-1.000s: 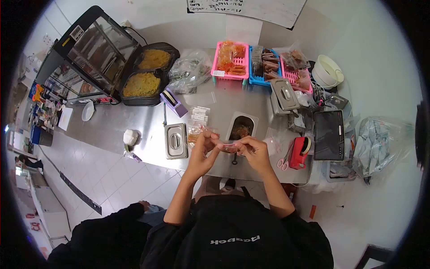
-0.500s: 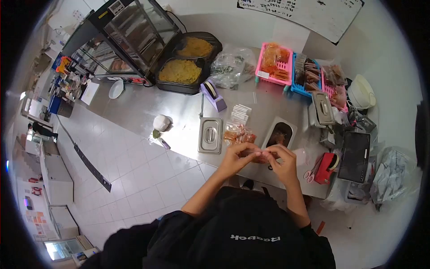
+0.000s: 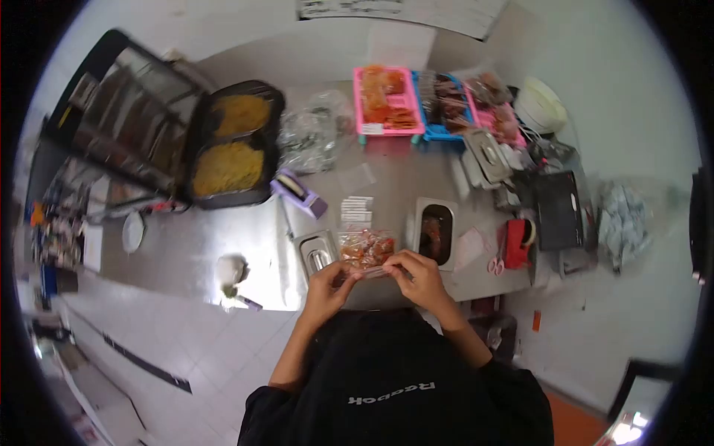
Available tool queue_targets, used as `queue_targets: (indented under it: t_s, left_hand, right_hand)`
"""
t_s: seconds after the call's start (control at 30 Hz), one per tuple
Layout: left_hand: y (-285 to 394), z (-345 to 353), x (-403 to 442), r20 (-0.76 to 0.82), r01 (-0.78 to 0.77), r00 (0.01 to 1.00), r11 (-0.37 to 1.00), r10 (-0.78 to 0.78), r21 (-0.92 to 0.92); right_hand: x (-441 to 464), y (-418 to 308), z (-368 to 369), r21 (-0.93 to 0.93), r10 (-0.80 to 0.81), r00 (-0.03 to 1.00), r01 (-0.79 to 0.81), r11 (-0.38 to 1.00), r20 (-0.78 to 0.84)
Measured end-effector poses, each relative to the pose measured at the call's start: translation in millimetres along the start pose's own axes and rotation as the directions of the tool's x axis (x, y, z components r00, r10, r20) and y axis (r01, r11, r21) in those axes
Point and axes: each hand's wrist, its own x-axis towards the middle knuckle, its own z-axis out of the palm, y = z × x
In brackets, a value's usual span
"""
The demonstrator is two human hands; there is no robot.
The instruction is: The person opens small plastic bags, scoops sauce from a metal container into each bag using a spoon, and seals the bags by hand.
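Observation:
Near the front edge of the steel table, my left hand [image 3: 327, 288] and my right hand [image 3: 418, 279] pinch the two ends of a small clear plastic packet [image 3: 372, 273]. Its contents are too small to make out. Just beyond it lie filled packets with orange-red contents [image 3: 366, 247], with small white labelled strips [image 3: 357, 212] behind them. Right of these packets stands a steel container [image 3: 436, 232] with dark contents. A steel lid [image 3: 317, 253] lies to the left, its lower part near my left hand.
A purple tape dispenser [image 3: 299, 193], a black two-part tray of yellow food [image 3: 229, 169] and a glass cabinet [image 3: 123, 123] stand left. Pink [image 3: 416, 123] and blue baskets [image 3: 440, 136] sit at the back. Scissors [image 3: 496, 265] and a red tape dispenser [image 3: 518, 244] are right.
The view has swung right and back left. My hands, still pinching the packet, are now in front of the filled packets instead of the steel container. The other person at lower left is out of view.

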Motion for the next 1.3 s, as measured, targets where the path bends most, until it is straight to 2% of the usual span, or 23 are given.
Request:
queue_targets:
  t_s: [0.1,0.17,0.2,0.3,0.33,0.37,0.43,0.5,0.53,0.6,0.67,0.73,0.83,0.9,0.93,0.97,1.0,1.03,1.1,1.2,1.3]
  left_hand:
    - [-4.7,-3.5,15.4,0.054,0.004,0.999,1.0,-0.003,-0.01]
    - [-19.6,-0.9,31.7,0.154,0.122,0.982,0.987,-0.106,-0.1]
    - [-27.0,1.0,40.8,0.239,0.173,0.96,0.979,-0.142,-0.11]
    - [-57.0,8.5,66.6,0.172,0.102,0.978,0.992,-0.114,0.076]
    - [-77.1,6.2,74.1,0.133,0.028,0.988,0.942,-0.077,0.334]
    - [-93.0,1.7,75.9,0.072,0.016,0.996,0.934,-0.044,0.356]
    - [-113.7,-6.0,80.5,-0.053,-0.01,0.998,0.918,0.034,0.397]
    - [-101.5,-14.3,79.7,-0.098,0.07,0.994,0.952,-0.043,0.299]
    - [-92.0,-17.7,79.0,-0.113,0.062,0.993,0.937,-0.024,0.345]
    - [-80.9,-19.7,81.1,-0.132,0.1,0.99,0.928,-0.056,0.359]
    - [-86.7,-19.7,81.7,-0.12,0.108,0.99,0.938,-0.072,0.33]
    - [-94.5,-12.8,83.8,-0.086,0.121,0.991,0.952,-0.101,0.28]
    - [-66.3,4.9,85.9,-0.014,0.098,0.995,0.956,-0.097,0.276]
    - [-59.5,16.6,90.0,0.032,0.109,0.992,0.965,-0.12,0.239]
    - [-56.5,23.2,94.4,0.08,0.126,0.987,0.982,-0.138,0.141]
    - [-53.1,31.2,100.4,0.129,0.146,0.98,0.988,-0.15,0.041]
    - [-42.9,40.7,105.9,0.197,0.163,0.97,0.981,-0.141,-0.101]
    - [-27.1,50.5,110.5,0.263,0.187,0.957,0.953,-0.122,-0.24]
    - [22.3,67.8,115.7,0.34,0.269,0.926,0.92,-0.166,-0.284]
    - [35.1,75.0,125.3,0.482,0.445,0.842,0.817,-0.243,-0.366]
    - [30.8,61.3,122.7,0.413,0.343,0.896,0.844,-0.163,-0.412]
  right_hand:
    - [-2.6,2.6,3.5,0.001,0.084,0.996,-0.084,0.996,-0.024]
    - [-5.8,13.5,0.7,0.0,0.131,0.991,-0.131,0.991,-0.005]
    - [-6.7,17.5,-3.2,-0.026,0.153,0.983,-0.156,0.987,-0.103]
    - [-15.6,64.2,-42.6,0.109,0.306,0.861,-0.287,0.952,-0.405]
    - [-20.2,86.9,-60.9,0.008,0.311,0.799,-0.358,0.934,-0.514]
    - [-29.0,114.8,-79.7,-0.082,0.298,0.73,-0.436,0.896,-0.615]
    - [-59.2,203.6,-105.8,-0.191,0.297,0.553,-0.66,0.726,-0.778]
    - [-85.1,278.6,-121.5,-0.338,0.207,0.578,-0.69,0.64,-0.79]
    - [-87.1,297.9,-125.7,-0.404,0.163,0.595,-0.696,0.593,-0.787]
    - [-65.7,301.9,-114.8,-0.515,0.037,0.572,-0.763,0.39,-0.819]
    - [-52.3,303.2,-110.9,-0.474,0.167,0.541,-0.82,0.32,-0.824]
    - [-41.7,305.7,-113.1,-0.312,0.524,0.469,-0.878,0.362,-0.71]
    - [-22.1,271.2,-119.6,-0.37,0.224,0.495,-0.822,0.432,-0.84]
    - [-23.1,263.3,-126.9,-0.219,0.267,0.458,-0.762,0.61,-0.848]
    - [-24.9,259.4,-128.5,-0.137,0.292,0.441,-0.717,0.684,-0.849]
    - [-22.0,244.4,-126.1,0.081,0.432,0.491,-0.585,0.807,-0.757]
    - [-16.5,217.9,-120.9,0.318,0.531,0.564,-0.435,0.842,-0.632]
    - [-9.5,188.2,-115.0,0.551,0.579,0.654,-0.285,0.784,-0.487]
    - [13.1,118.0,-100.8,0.637,0.525,0.842,-0.338,0.692,-0.123]
    - [28.0,69.7,-76.0,0.707,0.433,0.895,-0.377,0.598,0.111]
    - [30.0,58.6,-67.1,0.688,0.466,0.88,-0.397,0.607,0.096]
